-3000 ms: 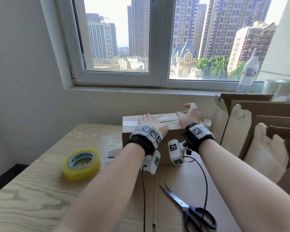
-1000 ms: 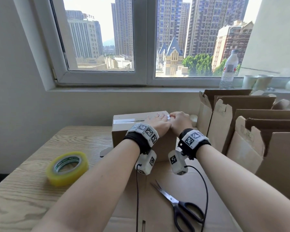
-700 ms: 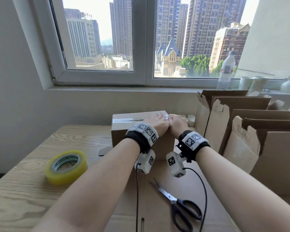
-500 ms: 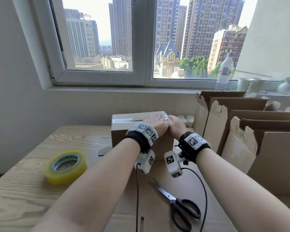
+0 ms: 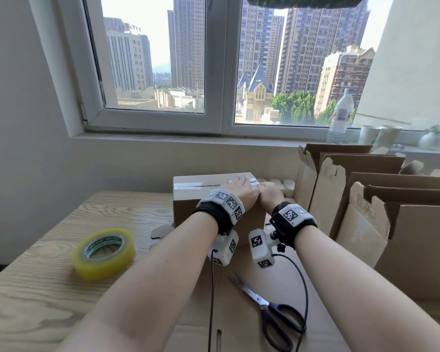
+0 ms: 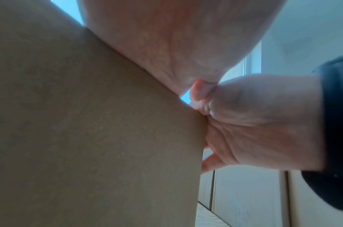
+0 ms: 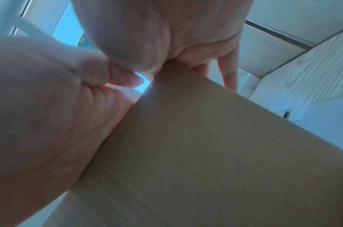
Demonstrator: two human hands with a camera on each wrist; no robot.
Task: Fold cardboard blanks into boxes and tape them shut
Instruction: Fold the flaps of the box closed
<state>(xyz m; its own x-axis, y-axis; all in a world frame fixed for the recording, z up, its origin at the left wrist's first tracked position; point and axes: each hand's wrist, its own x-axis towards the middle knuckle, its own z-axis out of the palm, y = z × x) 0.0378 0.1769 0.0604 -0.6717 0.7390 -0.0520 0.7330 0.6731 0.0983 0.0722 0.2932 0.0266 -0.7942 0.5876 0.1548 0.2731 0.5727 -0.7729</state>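
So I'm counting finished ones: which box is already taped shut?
The box under both hands, by the wall: tape runs along its closed top. The boxes on the right stand open.

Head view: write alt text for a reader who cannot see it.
Two bare hands press on the taped top of a closed brown cardboard box on a wooden table: the left hand flat, the right hand at the box's right end. A yellow tape roll lies left, black-handled scissors in front, open cardboard boxes right.

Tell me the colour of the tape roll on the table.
Yellow, with a green-printed white core; the tape roll shows best in the head view.
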